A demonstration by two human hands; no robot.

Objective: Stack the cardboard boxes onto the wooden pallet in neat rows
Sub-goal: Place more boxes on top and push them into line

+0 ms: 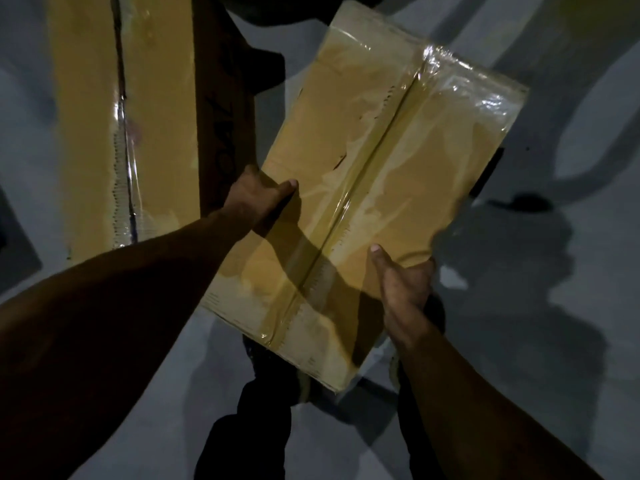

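Note:
I hold a long brown cardboard box (377,174) in front of me, its top seam sealed with clear shiny tape. The box is tilted, its far end pointing up and to the right. My left hand (258,202) grips its left edge, thumb lying on the top face. My right hand (401,289) grips the near right edge, thumb on top and fingers hidden below. A second taped cardboard box (124,123) stands at the left, top face towards me. No wooden pallet shows in this dim view.
Grey concrete floor (561,341) spreads around, crossed by dark shadows. My dark trousers and a shoe (304,386) show beneath the held box. A dark shape (14,237) sits at the left edge.

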